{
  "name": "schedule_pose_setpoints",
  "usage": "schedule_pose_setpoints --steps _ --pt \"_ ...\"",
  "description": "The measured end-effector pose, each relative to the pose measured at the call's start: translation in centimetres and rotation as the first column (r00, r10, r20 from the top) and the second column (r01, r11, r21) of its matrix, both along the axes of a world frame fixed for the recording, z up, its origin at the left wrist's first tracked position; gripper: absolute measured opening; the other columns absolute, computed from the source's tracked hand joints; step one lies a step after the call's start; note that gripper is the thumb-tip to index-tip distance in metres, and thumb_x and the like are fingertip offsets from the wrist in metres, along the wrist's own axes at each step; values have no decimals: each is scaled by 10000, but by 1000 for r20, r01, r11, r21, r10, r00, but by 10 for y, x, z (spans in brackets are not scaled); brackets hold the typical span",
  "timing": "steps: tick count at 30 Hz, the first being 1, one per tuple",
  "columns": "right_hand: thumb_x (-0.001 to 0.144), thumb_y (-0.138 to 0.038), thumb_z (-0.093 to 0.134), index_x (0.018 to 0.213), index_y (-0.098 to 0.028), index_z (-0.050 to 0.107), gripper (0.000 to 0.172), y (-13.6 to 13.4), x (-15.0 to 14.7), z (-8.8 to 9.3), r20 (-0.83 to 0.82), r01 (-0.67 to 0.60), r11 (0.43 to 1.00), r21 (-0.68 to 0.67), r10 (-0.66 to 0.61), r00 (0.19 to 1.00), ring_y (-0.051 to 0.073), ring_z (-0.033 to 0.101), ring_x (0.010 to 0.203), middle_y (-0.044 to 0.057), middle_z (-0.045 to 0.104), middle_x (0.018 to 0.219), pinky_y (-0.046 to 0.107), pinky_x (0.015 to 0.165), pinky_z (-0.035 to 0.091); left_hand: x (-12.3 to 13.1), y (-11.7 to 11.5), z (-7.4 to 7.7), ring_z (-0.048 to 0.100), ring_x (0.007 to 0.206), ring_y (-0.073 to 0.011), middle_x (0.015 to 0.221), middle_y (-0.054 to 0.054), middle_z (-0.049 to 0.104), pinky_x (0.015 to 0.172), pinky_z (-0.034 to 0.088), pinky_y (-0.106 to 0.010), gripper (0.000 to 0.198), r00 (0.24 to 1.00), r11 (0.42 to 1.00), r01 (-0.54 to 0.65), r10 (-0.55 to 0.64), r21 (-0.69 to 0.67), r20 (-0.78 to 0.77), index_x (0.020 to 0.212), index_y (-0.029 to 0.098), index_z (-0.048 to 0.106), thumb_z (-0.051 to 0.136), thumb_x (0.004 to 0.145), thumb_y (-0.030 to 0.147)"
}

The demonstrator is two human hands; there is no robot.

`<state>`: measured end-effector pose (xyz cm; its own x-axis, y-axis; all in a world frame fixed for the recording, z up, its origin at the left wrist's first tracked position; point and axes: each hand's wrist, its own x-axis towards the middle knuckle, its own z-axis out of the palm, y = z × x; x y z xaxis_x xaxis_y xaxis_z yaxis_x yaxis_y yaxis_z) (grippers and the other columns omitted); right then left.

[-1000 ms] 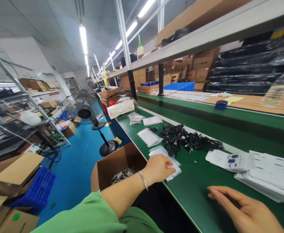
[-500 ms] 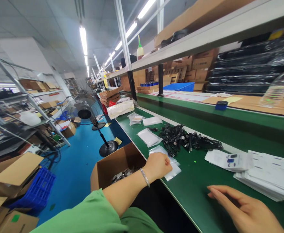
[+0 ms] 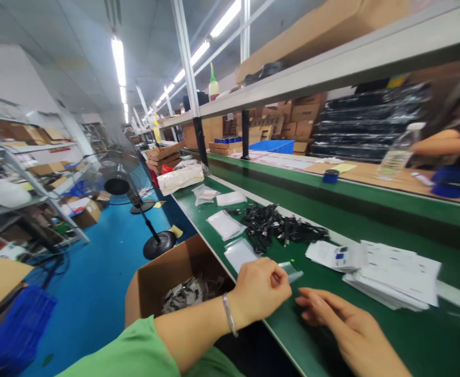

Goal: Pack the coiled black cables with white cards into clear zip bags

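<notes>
My left hand (image 3: 260, 291), with a metal bangle (image 3: 228, 314) on its wrist, pinches a small clear plastic bag (image 3: 291, 272). My right hand (image 3: 342, 324) is open and holds nothing, its fingertips close to that bag. Just left of the bag, another flat clear bag (image 3: 240, 254) lies on the green workbench (image 3: 371, 335). Beyond it are a white-filled bag (image 3: 225, 225) and a tangle of black cables (image 3: 277, 230). A stack of printed white sheets (image 3: 391, 275) sits to the right of my hands. An open cardboard box (image 3: 175, 277) of dark parts stands beside the bench edge under my left forearm.
A co-worker's arm (image 3: 438, 142) reaches in across the far bench, near a plastic bottle (image 3: 395, 152) and a blue tape roll (image 3: 331, 176). A pedestal fan (image 3: 116, 183) stands on the blue floor. Shelves with cartons run overhead.
The view has turned left. My left hand has risen off the clear bags, now pinching one small bag, and my right hand has moved closer to it. A co-worker's arm has come into view.
</notes>
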<state>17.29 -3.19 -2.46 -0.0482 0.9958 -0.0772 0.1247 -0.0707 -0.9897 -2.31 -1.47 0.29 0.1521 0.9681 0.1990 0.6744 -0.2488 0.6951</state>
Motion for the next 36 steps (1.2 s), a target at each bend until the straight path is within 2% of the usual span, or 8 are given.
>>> schedule_pose_setpoints --steps 4,7,14,20,23,27,32,36 --pt "622 -732 895 688 -197 799 547 -1 -1 -3 -271 37 999 -21 -41 962 185 645 625 59 730 662 303 630 554 32 -6 -14 687 829 -187 906 -67 761 784 518 -294 182 966 967 235 -244 101 82 910 190 786 607 912 220" --pt "590 -761 892 643 -191 742 592 6 9 -8 -253 140 990 11 -132 958 176 617 608 47 701 644 310 616 535 50 1 -11 686 830 -194 910 -70 748 771 510 -299 166 952 959 278 -282 57 116 860 187 771 610 893 207" --pt "589 -715 888 615 -208 623 572 15 16 -23 -238 252 968 11 -242 941 118 508 464 -13 576 494 269 507 454 78 29 17 642 748 -179 848 -38 727 733 485 -295 112 928 932 358 -350 -48 132 861 173 725 634 803 142" --pt "597 -788 836 615 -240 532 627 17 18 -35 -195 268 963 -5 -264 945 69 350 360 -45 509 433 225 380 243 82 39 0 663 782 -187 906 -66 761 751 507 -297 174 828 872 488 -449 -37 336 892 162 743 607 850 261" --pt "569 -873 804 615 -234 540 693 19 21 -35 -208 242 970 -1 -237 949 78 381 372 -28 529 455 240 404 286 76 40 -6 673 785 -188 927 -77 775 744 508 -296 259 793 844 532 -465 -74 393 952 151 768 618 860 341" --pt "578 -948 751 617 -222 554 753 20 24 -28 -254 215 976 31 -200 946 94 443 441 -6 568 511 269 503 372 71 40 -5 689 816 -191 979 -82 787 762 514 -290 258 760 815 578 -518 -41 392 987 164 789 630 840 305" --pt "607 -854 834 587 -210 587 691 13 25 -10 -284 248 965 81 -216 934 102 441 503 -25 540 508 274 560 357 71 40 -8 680 787 -193 931 -52 796 706 500 -275 271 818 846 527 -477 -85 321 1014 199 823 642 904 368" --pt "557 -747 913 651 -198 719 589 8 21 0 -325 268 957 114 -219 920 144 533 599 5 631 607 313 660 445 68 46 -13 741 895 -236 999 -62 817 824 575 -308 365 811 861 507 -464 -34 356 1026 233 852 606 963 496"
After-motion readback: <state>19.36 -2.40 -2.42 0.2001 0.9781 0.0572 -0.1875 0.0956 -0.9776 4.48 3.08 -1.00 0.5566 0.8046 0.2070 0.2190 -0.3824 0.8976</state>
